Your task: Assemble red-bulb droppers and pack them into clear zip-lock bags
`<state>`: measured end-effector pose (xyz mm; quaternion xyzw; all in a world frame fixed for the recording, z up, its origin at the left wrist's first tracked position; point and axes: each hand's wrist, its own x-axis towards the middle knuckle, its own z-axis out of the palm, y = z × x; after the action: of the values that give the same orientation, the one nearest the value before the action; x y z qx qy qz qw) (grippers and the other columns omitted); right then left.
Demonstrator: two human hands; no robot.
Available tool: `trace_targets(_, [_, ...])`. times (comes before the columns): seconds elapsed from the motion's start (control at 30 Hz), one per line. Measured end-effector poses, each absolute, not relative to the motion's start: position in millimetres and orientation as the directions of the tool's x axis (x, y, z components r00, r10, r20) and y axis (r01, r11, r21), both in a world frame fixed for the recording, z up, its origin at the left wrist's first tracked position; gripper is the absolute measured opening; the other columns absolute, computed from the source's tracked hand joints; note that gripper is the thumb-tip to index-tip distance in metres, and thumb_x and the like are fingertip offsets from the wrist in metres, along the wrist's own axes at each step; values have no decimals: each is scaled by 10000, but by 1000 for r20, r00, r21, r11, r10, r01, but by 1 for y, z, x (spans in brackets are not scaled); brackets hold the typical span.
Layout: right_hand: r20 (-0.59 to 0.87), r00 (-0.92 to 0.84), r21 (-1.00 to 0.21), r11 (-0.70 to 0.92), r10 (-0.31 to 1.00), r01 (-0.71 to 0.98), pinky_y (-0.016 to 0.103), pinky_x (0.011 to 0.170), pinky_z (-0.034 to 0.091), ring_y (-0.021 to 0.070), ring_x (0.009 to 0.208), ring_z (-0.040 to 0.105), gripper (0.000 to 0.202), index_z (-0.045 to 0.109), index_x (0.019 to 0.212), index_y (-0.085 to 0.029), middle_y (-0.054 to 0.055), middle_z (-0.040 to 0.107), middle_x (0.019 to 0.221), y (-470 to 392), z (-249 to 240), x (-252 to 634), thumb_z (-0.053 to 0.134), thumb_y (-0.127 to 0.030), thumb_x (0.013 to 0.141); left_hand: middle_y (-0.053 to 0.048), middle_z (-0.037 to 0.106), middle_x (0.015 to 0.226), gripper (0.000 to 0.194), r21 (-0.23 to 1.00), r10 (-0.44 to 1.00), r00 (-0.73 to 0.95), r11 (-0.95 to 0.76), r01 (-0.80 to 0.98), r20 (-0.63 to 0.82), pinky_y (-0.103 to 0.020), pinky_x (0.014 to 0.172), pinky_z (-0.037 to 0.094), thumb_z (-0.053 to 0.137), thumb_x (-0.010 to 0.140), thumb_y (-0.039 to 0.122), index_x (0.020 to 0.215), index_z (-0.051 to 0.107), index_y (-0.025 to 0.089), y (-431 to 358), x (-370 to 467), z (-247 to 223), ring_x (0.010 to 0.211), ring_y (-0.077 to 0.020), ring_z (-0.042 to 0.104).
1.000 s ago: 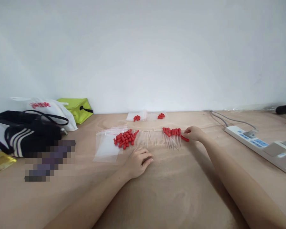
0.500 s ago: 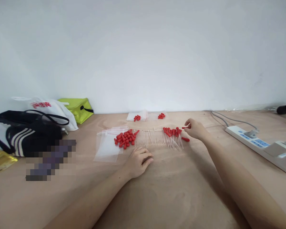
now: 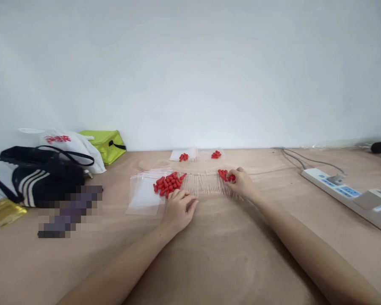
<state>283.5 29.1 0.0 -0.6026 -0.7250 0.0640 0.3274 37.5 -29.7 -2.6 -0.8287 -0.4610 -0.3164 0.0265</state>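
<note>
My right hand [image 3: 242,184] is closed, thumb and forefinger pinched at a red rubber bulb in the right-hand cluster of red bulbs [image 3: 222,174]. The fingers cover part of that cluster and the thin clear tubes under it. My left hand [image 3: 180,209] rests with bent fingers and the thumb apart, nothing visible in it, by the front edge of a larger pile of red bulbs [image 3: 169,182]. A row of thin clear tubes [image 3: 206,183] lies side by side between the two groups.
Clear zip bags [image 3: 142,195] lie left of the pile. Two small groups of red bulbs [image 3: 183,157] sit near the wall with more bags. A black bag [image 3: 47,178], a white plastic bag and a green box bag [image 3: 106,146] stand left. A power strip [image 3: 330,183] lies right.
My right hand has moved left and down with a small red piece, onto the right-hand cluster, covering a loose red bulb. My left hand has shifted slightly left and up toward the pile.
</note>
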Motion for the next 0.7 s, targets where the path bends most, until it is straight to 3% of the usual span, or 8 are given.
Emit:
trace_targets(0.2, [441,-7,-485,244,898,840,242,640,412,129,633,466,134,571,741,-156,12,426,689,34,-5,286,512,-99,634,-51,584,813,86,123,776,262,-397,909,573,-369,684,325,577,732,274,749,640,218,-6,39,2,802,-230,475])
trace_targets(0.4, [514,23,-464,256,858,848,267,648,417,146,669,487,130,585,806,-164,36,445,764,31,-6,283,519,-210,704,-90,557,859,160,116,835,211,-309,944,508,-415,746,313,598,691,342,709,635,188,20,57,11,892,-283,439])
trace_targets(0.57, [699,5,-429,414,715,803,296,675,417,164,714,495,193,604,867,-181,56,478,777,11,-7,266,454,-277,793,-116,549,866,160,90,880,189,-251,964,436,-422,767,297,564,696,300,707,644,162,26,73,14,918,-301,422])
trace_targets(0.7, [717,-211,-324,585,665,744,322,678,413,170,723,490,205,621,909,-194,63,510,772,-17,-16,251,460,-265,804,-160,549,909,211,17,917,173,-192,981,359,-421,780,280,525,720,271,772,662,119,28,84,18,931,-313,416])
